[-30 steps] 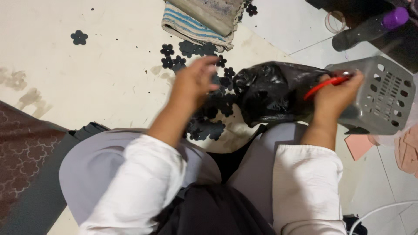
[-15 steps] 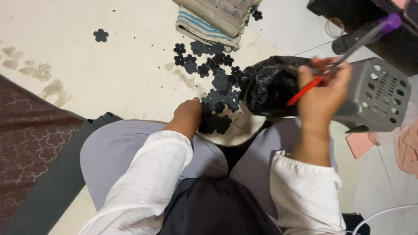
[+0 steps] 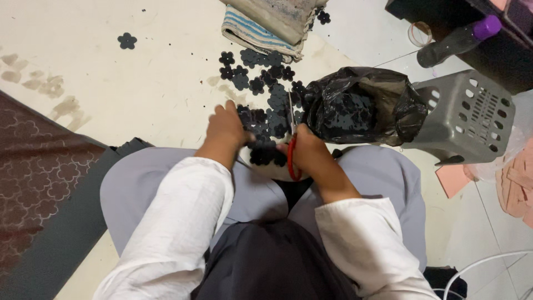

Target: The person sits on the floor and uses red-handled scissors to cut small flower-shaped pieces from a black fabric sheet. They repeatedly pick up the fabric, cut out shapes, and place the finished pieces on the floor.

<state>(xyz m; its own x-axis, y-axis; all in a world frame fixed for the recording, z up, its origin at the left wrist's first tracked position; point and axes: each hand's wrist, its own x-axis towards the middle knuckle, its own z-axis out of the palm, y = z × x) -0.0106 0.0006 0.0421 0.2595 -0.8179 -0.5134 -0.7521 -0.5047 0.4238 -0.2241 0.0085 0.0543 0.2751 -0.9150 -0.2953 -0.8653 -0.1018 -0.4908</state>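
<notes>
Right hand [image 3: 311,153] closed around red-handled scissors [image 3: 291,145], blades pointing up and away from the body, tips over the pile of black flower-shaped cutouts [image 3: 261,100] on the floor [image 3: 139,94]
Left hand [image 3: 226,129] palm down on the near edge of that pile, fingers curled over some cutouts; impossible to tell whether any piece is actually pinched
Both hands just apart, a few dark cutouts between them, right in front of the knees in grey trousers [image 3: 166,183]
Black plastic bag [image 3: 361,105] just right of the scissors, mouth open, more flower shapes visible inside, leaning against a grey perforated plastic basket [image 3: 472,116] lying on its side
Single stray cutout [image 3: 127,40] well apart from the pile, up left on the floor
Folded striped cloth [image 3: 261,30] beyond the pile, touching its far edge
Dark bottle with a purple cap [image 3: 458,39] at top right, beyond the basket
Patterned maroon mat [image 3: 33,172] at left
</notes>
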